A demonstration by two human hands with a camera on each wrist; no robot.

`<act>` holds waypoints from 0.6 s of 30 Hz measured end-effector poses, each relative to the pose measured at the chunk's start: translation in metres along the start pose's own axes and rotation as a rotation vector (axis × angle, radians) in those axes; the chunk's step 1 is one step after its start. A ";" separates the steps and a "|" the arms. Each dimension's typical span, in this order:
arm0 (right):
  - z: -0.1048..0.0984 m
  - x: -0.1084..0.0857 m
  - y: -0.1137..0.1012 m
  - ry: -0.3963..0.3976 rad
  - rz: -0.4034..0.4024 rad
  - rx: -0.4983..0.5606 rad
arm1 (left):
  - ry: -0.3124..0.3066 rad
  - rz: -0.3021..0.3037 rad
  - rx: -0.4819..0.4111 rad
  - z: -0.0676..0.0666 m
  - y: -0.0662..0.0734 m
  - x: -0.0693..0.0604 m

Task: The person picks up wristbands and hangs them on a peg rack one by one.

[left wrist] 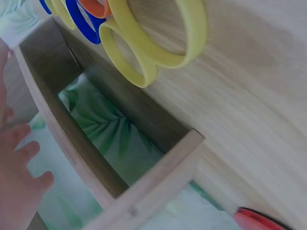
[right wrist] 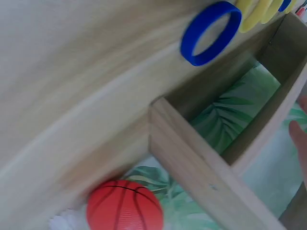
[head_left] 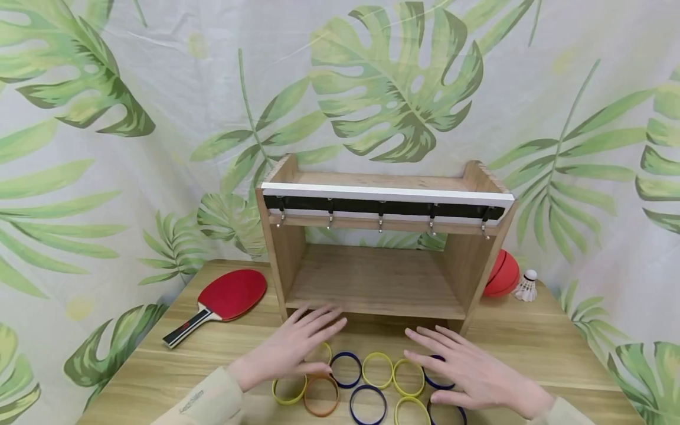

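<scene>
Both hands hover palm down over the wristbands, fingers spread, holding nothing. My left hand (head_left: 294, 348) is above an orange band (head_left: 321, 396) and yellow bands at the left; in the left wrist view my fingers (left wrist: 24, 153) show at the left edge. My right hand (head_left: 473, 369) covers parts of dark blue bands (head_left: 368, 405) at the right end of the group. Other yellow bands (head_left: 377, 370) lie between the hands. Behind them stands a wooden shelf (head_left: 374, 277) with a row of metal hooks (head_left: 380, 218) on its white and black front rail.
A red paddle (head_left: 234, 295) lies left of the shelf on the wooden table (head_left: 536, 348). To the shelf's right are a red ball (head_left: 502, 274), partly hidden by its side panel, and a white shuttlecock (head_left: 526, 287). A leaf-patterned cloth (head_left: 393, 88) hangs behind.
</scene>
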State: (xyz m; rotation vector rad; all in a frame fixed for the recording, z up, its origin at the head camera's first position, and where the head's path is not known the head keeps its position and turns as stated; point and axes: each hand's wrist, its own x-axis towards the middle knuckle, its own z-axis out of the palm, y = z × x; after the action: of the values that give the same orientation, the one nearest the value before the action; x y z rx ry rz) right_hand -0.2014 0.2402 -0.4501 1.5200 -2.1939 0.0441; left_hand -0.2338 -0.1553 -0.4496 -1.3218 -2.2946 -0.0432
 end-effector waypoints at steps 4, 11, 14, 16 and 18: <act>0.001 -0.013 -0.002 -0.006 0.083 -0.040 | 0.149 -0.100 -0.061 -0.002 -0.005 -0.009; 0.010 -0.033 -0.002 0.050 0.282 -0.066 | 0.442 -0.274 -0.121 -0.003 -0.019 -0.025; 0.017 -0.040 -0.003 0.068 0.375 -0.049 | 0.532 -0.372 -0.126 -0.006 -0.026 -0.026; 0.021 -0.044 -0.004 0.067 0.443 -0.018 | 0.570 -0.448 -0.132 -0.010 -0.031 -0.027; 0.026 -0.046 -0.005 0.066 0.501 0.020 | 0.590 -0.539 -0.143 -0.014 -0.035 -0.026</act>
State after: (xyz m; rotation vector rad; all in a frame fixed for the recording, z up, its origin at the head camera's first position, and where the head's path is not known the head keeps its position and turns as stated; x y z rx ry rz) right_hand -0.1937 0.2712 -0.4920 0.9289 -2.4679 0.2720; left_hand -0.2459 -0.1987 -0.4410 -0.5920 -2.0675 -0.6893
